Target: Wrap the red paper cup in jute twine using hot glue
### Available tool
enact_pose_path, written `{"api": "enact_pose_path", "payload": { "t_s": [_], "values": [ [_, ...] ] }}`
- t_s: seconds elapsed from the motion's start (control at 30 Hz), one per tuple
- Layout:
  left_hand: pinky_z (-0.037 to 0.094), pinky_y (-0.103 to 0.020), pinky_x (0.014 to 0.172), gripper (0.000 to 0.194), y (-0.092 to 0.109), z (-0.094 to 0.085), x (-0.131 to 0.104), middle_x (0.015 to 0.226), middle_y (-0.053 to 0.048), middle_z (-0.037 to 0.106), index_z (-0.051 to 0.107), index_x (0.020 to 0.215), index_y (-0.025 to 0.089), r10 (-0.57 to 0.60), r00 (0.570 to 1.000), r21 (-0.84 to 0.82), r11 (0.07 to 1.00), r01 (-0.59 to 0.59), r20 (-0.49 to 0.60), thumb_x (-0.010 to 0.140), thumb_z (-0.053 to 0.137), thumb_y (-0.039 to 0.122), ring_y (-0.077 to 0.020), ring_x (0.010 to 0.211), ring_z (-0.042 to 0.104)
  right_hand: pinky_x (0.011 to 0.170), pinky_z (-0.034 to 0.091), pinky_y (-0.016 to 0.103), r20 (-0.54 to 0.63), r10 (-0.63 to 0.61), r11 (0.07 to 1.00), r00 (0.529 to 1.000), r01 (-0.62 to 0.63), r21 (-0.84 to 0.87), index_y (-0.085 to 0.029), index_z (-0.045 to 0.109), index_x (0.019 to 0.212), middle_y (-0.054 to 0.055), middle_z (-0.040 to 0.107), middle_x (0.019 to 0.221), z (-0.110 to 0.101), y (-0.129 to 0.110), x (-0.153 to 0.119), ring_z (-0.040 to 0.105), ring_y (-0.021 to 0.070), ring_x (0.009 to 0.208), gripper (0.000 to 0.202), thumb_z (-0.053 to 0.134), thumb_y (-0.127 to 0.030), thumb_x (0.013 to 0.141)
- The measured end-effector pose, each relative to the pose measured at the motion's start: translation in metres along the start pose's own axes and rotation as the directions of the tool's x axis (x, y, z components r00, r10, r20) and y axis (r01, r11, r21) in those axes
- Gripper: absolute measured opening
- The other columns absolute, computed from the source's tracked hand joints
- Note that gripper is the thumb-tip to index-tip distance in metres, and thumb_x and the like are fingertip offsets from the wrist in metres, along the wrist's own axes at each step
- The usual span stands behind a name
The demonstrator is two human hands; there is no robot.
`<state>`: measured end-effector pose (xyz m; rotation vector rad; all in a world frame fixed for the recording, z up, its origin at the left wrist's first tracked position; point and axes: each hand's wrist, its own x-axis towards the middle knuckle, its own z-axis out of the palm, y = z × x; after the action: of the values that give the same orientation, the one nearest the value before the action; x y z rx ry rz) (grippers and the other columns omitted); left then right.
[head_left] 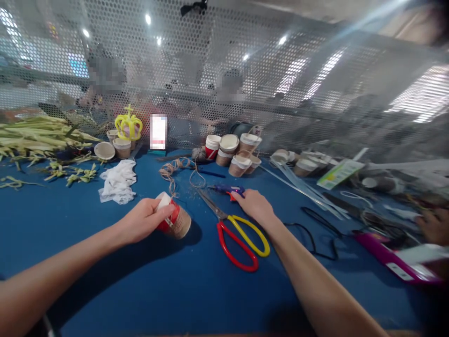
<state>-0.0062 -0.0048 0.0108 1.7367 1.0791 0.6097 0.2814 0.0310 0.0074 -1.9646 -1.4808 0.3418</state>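
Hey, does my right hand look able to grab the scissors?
Probably yes: the scissors lie uncovered beside your right hand, but it would likely have to release the glue gun first.

The red cup [177, 220], partly twine-wrapped, tilts near the blue glue gun [227, 188].

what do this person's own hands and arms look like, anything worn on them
The left hand and right hand are bare, without gloves. The left forearm and right forearm show no sleeves, watch or bracelet. No markings stand out; fine details are too small to tell.
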Motion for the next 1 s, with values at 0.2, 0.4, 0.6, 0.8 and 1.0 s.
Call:
{"api": "enact_pose_path", "payload": {
  "t_s": [0.2,0.4,0.6,0.8,1.0],
  "values": [
    [0.022,-0.021,0.046,0.04,0.006,0.004,-0.007,0.054,0.004,0.031,0.039,0.056,0.016,0.028,0.999,0.115,0.993,-0.034,0.046,0.081,0.033,0.047,-0.0087,0.05,0.026,0.063,0.042,0.028,0.232,-0.286,0.958,0.93,0.267,0.108,-0.017,0.065,0.063,0.004,0.063,0.069,0.002,-0.059,-0.043,0.058,0.0178,0.073,0.03,0.049,-0.038,0.079],
    [0.022,-0.021,0.045,0.038,0.009,0.009,-0.01,0.05,0.004,0.031,0.037,0.052,0.017,0.127,0.989,0.278,0.95,-0.144,0.079,0.082,0.033,0.039,-0.0082,0.047,0.027,0.067,0.046,0.025,0.56,-0.447,0.814,0.697,0.058,0.578,-0.016,0.066,0.083,0.002,0.068,0.077,0.034,-0.1,-0.08,0.06,0.0132,0.072,0.038,0.04,-0.044,0.084],
    [0.022,-0.02,0.043,0.038,0.008,0.007,-0.008,0.051,0.005,0.035,0.047,0.06,0.015,0.003,0.994,-0.031,1.0,0.0,0.113,0.08,0.037,0.045,-0.0074,0.046,0.026,0.075,0.044,0.026,0.305,-0.308,0.686,0.901,-0.011,0.728,-0.016,0.065,0.072,0.002,0.067,0.075,0.034,-0.099,-0.08,0.059,0.0122,0.073,0.014,0.062,-0.03,0.069],
    [0.028,-0.018,0.048,0.035,0.007,0.009,-0.003,0.059,0.003,0.051,0.058,0.077,0.011,-0.133,0.985,-0.324,0.932,0.163,0.114,0.074,0.052,0.045,-0.0068,0.048,0.037,0.066,0.046,0.025,0.186,-0.294,0.684,0.937,0.07,0.726,-0.018,0.066,0.07,-0.001,0.065,0.065,0.017,-0.092,-0.082,0.057,0.0104,0.063,0.014,0.063,-0.032,0.069],
    [0.036,-0.019,0.053,0.031,0.006,0.012,-0.004,0.067,-0.001,0.06,0.059,0.079,0.01,-0.178,0.971,-0.417,0.879,0.229,0.158,0.073,0.057,0.04,-0.0086,0.053,0.047,0.065,0.047,0.027,0.113,-0.301,0.762,0.947,0.168,0.626,-0.017,0.067,0.073,0.001,0.067,0.07,0.018,-0.088,-0.085,0.059,0.0131,0.065,0.017,0.061,-0.033,0.071]
  ]
}}
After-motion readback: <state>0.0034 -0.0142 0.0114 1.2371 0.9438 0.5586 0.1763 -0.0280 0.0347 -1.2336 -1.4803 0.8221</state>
